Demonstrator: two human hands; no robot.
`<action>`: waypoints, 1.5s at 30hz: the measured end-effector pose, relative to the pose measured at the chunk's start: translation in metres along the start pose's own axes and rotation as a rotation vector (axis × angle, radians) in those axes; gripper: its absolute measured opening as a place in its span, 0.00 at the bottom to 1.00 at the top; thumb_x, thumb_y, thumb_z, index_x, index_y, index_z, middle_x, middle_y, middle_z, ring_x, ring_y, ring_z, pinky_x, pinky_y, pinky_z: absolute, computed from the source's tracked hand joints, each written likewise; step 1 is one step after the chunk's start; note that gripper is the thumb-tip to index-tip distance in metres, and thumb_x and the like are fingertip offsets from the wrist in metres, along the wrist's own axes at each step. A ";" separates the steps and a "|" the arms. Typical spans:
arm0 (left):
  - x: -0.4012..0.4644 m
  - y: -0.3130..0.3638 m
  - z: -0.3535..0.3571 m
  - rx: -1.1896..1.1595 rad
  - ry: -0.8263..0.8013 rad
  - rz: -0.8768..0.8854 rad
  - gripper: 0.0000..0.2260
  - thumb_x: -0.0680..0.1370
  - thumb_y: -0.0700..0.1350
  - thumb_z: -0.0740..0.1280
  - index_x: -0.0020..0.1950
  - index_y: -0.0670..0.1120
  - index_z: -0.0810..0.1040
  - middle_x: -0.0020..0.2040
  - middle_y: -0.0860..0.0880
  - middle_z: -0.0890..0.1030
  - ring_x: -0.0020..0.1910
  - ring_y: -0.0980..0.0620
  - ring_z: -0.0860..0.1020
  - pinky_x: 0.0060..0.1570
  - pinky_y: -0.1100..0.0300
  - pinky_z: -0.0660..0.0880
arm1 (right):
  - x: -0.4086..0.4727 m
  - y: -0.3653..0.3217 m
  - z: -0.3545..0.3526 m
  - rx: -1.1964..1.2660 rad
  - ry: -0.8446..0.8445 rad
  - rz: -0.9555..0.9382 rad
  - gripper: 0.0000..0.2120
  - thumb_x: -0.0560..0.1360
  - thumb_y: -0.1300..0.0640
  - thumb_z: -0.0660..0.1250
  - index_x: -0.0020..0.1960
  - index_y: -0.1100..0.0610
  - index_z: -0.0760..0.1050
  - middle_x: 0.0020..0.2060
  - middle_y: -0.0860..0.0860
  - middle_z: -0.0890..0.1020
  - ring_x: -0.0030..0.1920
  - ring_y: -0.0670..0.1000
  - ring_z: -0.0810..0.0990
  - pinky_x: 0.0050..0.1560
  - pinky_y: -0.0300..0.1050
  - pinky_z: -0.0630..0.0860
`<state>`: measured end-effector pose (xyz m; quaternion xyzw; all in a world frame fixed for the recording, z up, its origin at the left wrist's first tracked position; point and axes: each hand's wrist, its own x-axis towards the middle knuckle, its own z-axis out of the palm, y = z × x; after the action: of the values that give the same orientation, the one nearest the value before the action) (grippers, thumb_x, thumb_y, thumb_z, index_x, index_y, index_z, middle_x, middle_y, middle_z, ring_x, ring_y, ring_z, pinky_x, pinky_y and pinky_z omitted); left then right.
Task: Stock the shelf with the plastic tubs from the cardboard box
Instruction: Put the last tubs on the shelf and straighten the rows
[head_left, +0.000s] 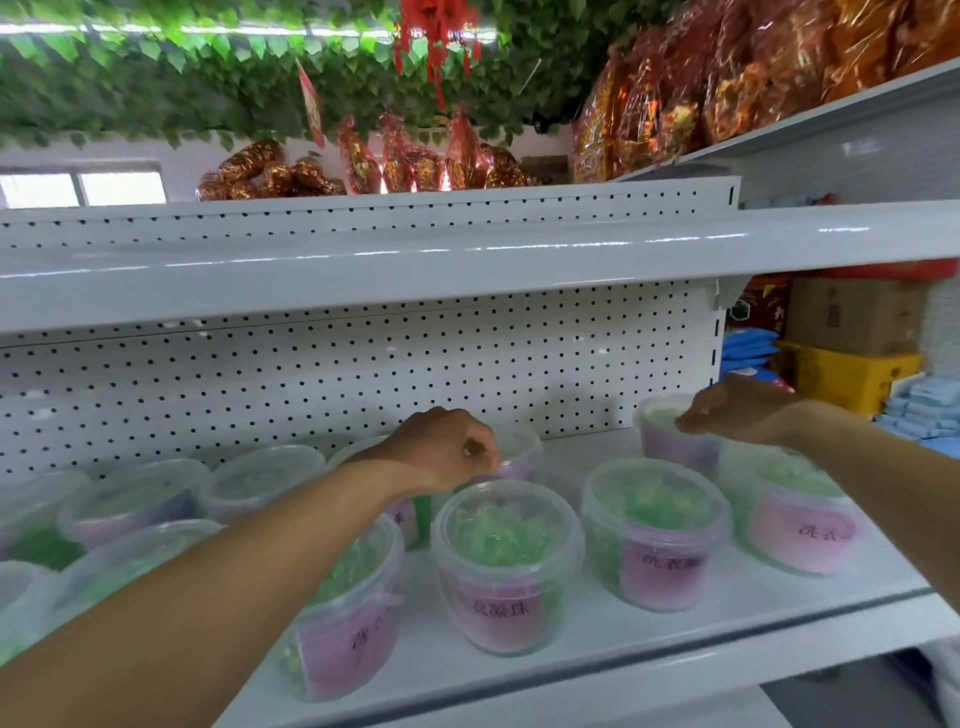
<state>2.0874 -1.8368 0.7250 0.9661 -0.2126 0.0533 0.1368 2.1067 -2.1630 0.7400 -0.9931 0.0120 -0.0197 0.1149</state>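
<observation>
1. Step in hand, by my read: placing/settling tubs in the back row of the shelf (649, 618). Both hands are over back-row tubs, not reaching for a box. The cardboard box the tubs come from isn't in view.
2. Left hand (447, 449): fingers curled, pinching at the lid rim of a back-row tub (519, 447) directly under the fingertips. Looks like a narrow pinch on the rim, tub standing on the shelf.
3. Right hand (737, 410): flat-ish, fingers extended over the lid of the far-right back tub (675, 441); touching or just above it, can't tell. Not wrapped round it.
4. Next move prob. needs: let go w/ left, nudge both tubs into line w/ neighbours, then go back for more stock. Free gap sits between the two hands' tubs.
5. Tubs: clear plastic, round, clear lids, green bits inside, pink-purple labels w/ dark handwriting. Front row tub (506, 566) stands just nearer the person than the left grip; more run off to the left, blurred.
</observation>
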 end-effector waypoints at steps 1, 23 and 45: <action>0.001 0.000 0.000 -0.002 0.007 -0.001 0.05 0.77 0.52 0.66 0.42 0.57 0.80 0.48 0.60 0.82 0.50 0.58 0.78 0.55 0.60 0.73 | 0.000 -0.007 0.001 0.046 -0.005 -0.040 0.15 0.76 0.44 0.64 0.50 0.55 0.79 0.52 0.54 0.78 0.53 0.54 0.77 0.55 0.47 0.73; -0.004 0.002 -0.002 -0.053 -0.044 -0.050 0.09 0.77 0.53 0.67 0.54 0.53 0.81 0.59 0.56 0.79 0.59 0.55 0.76 0.63 0.55 0.72 | 0.003 -0.076 0.019 -0.001 -0.128 -0.241 0.08 0.74 0.51 0.66 0.49 0.54 0.75 0.55 0.52 0.79 0.55 0.53 0.78 0.56 0.48 0.74; -0.324 -0.172 -0.081 0.012 0.400 -0.184 0.21 0.73 0.60 0.61 0.60 0.53 0.79 0.59 0.56 0.80 0.58 0.57 0.77 0.59 0.59 0.72 | -0.197 -0.320 0.093 0.250 0.357 -0.797 0.13 0.73 0.47 0.64 0.55 0.47 0.80 0.50 0.45 0.83 0.52 0.51 0.80 0.54 0.51 0.75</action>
<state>1.8637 -1.5353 0.7089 0.9523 -0.0919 0.2326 0.1747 1.9197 -1.8250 0.7154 -0.8798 -0.3540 -0.2348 0.2134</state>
